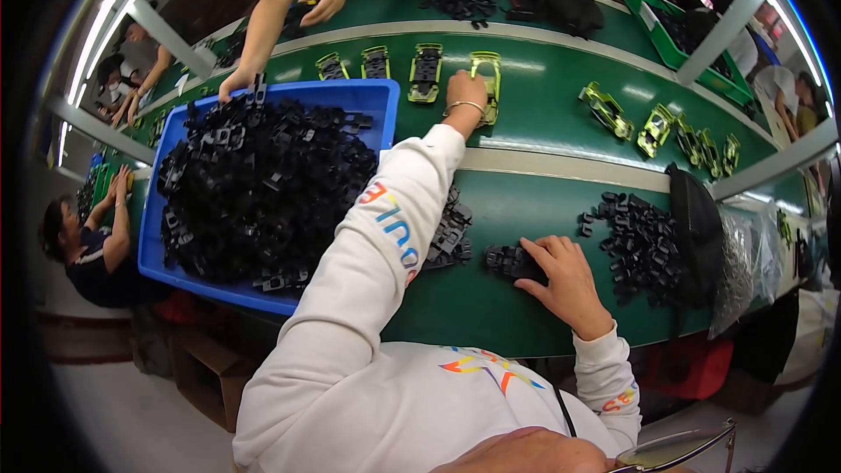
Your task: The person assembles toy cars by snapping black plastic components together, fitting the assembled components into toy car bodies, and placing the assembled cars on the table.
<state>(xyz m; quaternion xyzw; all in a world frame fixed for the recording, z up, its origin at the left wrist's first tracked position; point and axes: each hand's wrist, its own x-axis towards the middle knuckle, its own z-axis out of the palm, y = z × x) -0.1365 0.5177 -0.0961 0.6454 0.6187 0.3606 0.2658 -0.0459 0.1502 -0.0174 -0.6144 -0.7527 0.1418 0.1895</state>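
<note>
My left hand (466,95) reaches far across the bench, fingers curled at the side of a yellow-green toy car body (490,66); its fingertips are partly hidden. Close to me, my right hand (568,278) grips a black plastic car part (505,260) lying on the green bench, thumb on one side and fingers on the other. To the left of the reaching hand stands another yellow-green car body with a black insert (426,73). A pile of black plastic parts (452,232) lies partly behind my left forearm.
A blue bin (392,114) heaped with black parts (263,175) stands at left; a co-worker's hand (235,85) touches its far edge. More car bodies (655,130) sit on the right of the green strip. Small black pieces (638,245) and a black bag (698,236) lie at right.
</note>
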